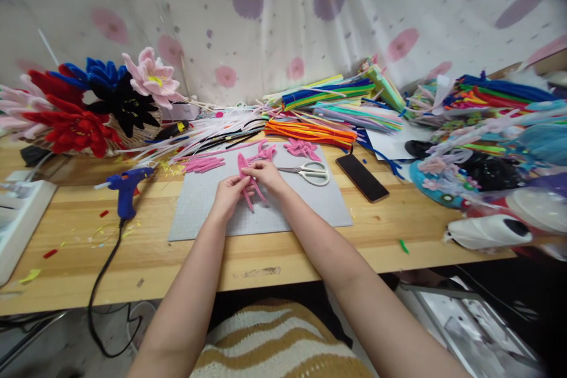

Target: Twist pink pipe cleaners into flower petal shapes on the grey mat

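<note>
Over the grey cutting mat (195, 218), a pink pipe-cleaner petal (242, 164) stands up between both hands, its two loose ends hanging below. My left hand (230, 194) is closed on its lower left side. From the right, my right hand (262, 176) pinches the same piece near its middle. Scissors (313, 173) with pale handles lie just right of my right hand, partly hidden by it. Pink pipe-cleaner pieces (204, 164) lie at the mat's upper left, and a shaped pink piece (303, 149) rests at its top edge.
A blue glue gun (127, 189) with a black cord stands left of the mat. To the right lies a black phone (362, 177). Orange pipe cleaners (310, 132) and other coloured bundles line the back. Fluffy flowers (82, 127) fill the back left; a white power strip (22, 224) sits below them.
</note>
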Motion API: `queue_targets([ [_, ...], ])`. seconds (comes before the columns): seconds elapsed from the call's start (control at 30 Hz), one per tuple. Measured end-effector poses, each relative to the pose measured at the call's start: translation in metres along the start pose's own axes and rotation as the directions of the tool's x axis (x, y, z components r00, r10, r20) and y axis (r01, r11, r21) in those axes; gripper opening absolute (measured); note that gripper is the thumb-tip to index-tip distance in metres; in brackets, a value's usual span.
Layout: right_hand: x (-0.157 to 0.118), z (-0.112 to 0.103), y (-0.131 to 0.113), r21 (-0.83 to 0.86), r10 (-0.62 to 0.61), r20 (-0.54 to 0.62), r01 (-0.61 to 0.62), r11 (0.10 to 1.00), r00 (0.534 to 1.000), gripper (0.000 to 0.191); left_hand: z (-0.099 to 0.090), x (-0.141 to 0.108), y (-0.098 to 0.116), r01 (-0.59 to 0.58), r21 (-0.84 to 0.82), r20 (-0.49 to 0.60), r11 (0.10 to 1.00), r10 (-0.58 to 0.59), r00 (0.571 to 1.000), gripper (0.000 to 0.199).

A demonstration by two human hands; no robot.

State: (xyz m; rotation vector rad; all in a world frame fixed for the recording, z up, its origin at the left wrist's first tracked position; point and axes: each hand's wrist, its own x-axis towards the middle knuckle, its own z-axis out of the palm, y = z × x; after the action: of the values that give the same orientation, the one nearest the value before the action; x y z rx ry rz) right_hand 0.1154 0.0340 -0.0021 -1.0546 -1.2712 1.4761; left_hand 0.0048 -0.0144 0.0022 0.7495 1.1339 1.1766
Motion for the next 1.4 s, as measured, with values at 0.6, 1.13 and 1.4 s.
queue_targets([
  [0.6, -0.001, -0.008, 0.005, 0.211, 0.141, 0.136, -0.168, 0.963, 0.981, 0.035, 0.007, -0.006, 0.011, 0.148, -0.126, 0.112, 0.981, -0.135, 0.985, 0.016],
  [1.13, -0.003, -0.006, -0.006, 0.056, 0.066, 0.198, -0.078, 0.995, 0.978, 0.039, 0.001, -0.003, 0.008, 0.212, -0.18, 0.002, 0.96, -0.216, 0.976, 0.005],
  [1.4, -0.002, -0.002, -0.006, -0.003, 0.064, 0.078, -0.064, 0.998, 0.995, 0.032, 0.007, 0.0, -0.001, -0.046, -0.061, -0.142, 0.997, 0.037, 0.989, 0.019],
])
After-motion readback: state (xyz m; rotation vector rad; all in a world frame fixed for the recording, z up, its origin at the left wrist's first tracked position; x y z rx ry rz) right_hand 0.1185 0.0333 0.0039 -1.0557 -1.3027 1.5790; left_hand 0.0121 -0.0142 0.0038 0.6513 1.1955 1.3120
